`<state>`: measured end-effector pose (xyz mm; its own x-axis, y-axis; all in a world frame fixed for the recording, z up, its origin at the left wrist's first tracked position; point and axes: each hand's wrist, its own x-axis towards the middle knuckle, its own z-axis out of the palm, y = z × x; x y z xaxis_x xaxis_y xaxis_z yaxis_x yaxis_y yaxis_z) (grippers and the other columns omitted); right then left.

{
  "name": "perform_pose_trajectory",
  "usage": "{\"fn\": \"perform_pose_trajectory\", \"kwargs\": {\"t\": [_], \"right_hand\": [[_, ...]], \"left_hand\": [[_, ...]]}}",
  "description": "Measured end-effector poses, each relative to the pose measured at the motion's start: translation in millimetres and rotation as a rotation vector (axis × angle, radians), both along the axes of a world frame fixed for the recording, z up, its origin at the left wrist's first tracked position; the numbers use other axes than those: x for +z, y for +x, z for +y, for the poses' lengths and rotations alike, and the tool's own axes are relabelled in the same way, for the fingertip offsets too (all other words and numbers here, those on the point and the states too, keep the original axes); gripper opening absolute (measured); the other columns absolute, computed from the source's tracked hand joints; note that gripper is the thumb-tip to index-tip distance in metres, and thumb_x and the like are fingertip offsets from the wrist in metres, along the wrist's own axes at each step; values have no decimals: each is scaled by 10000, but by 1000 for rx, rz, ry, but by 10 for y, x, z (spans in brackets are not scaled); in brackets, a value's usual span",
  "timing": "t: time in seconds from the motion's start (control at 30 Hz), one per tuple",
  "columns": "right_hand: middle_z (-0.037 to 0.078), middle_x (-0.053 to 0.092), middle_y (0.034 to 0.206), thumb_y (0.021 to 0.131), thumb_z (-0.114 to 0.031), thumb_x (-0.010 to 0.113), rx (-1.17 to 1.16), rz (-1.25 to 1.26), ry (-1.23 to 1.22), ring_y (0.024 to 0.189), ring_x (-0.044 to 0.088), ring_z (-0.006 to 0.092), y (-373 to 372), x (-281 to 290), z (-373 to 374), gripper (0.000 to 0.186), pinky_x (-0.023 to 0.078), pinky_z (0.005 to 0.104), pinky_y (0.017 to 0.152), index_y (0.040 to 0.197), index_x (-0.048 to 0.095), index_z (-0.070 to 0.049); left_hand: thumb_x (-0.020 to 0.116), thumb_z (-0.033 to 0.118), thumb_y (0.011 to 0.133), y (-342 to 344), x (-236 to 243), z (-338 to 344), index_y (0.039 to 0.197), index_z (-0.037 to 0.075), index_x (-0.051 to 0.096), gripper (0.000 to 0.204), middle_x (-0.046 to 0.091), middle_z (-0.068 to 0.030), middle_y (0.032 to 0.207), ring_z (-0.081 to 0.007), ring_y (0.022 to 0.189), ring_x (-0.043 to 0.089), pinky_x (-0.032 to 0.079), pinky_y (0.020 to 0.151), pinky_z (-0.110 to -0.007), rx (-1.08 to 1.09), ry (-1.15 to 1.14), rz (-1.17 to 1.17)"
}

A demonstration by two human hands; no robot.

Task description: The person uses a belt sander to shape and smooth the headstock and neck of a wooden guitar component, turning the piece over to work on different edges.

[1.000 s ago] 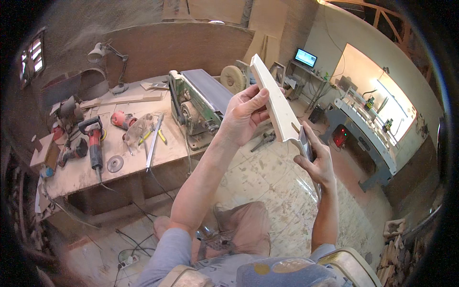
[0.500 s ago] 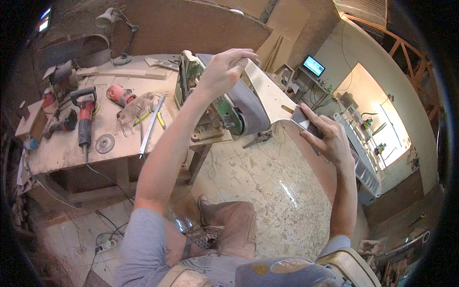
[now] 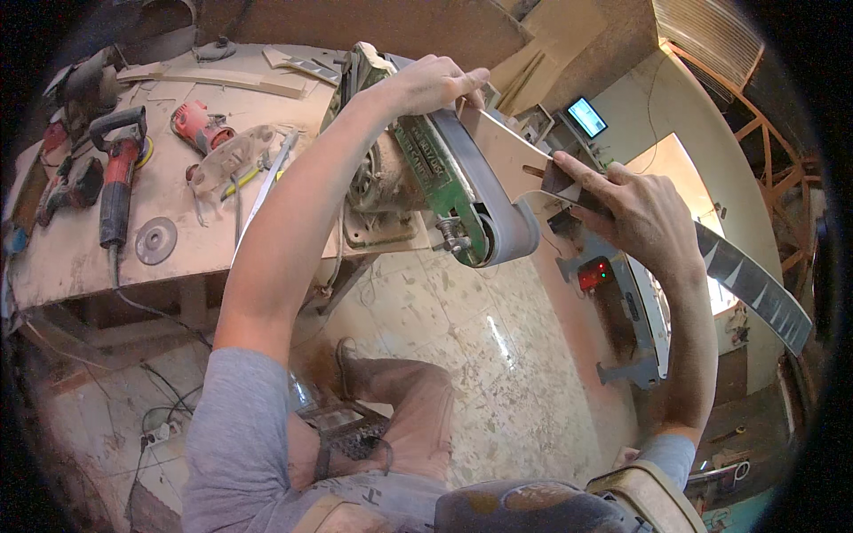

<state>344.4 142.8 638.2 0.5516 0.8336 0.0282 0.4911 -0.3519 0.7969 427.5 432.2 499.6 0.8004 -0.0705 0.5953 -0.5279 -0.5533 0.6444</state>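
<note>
We see the left hand [image 3: 434, 82] curled over the far end of a pale wooden piece [image 3: 508, 155], fingers gripping its top edge. The right hand [image 3: 633, 209] pinches the near end, thumb on top. The piece lies across the grey belt of the green belt sander [image 3: 453, 182] at the workbench's [image 3: 71, 258] right edge. A red angle grinder [image 3: 118, 178] rests toward the bench's left edge, well apart.
</note>
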Motion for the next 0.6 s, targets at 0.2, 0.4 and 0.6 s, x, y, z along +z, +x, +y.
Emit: {"fn": "perform_pose_trajectory", "kwargs": {"t": [0.2,0.4,0.6], "right_hand": [[75,652,796,840,-424,702,2,-56,-52,630,655,243,1,-51,168,698,534,366,543,1474,416,-369],[65,667,807,866,-441,687,-22,-65,-83,621,656,210,17,-50,223,678,526,330,523,1480,411,-361],[64,669,795,875,-454,679,-92,-23,-85,628,652,197,39,-31,263,658,521,319,526,1474,422,-360]], "left_hand": [[295,632,1001,131,-11,73,1004,103,788,723,719,-168,925,-326,931,648,476,917,-418,30,21,-3],[281,619,1011,297,-54,119,991,105,790,724,736,-133,1032,-329,1022,647,470,960,-421,39,11,10],[316,531,1032,268,-55,98,942,106,799,650,726,-152,916,-297,873,664,509,891,-404,66,2,-25]]}}
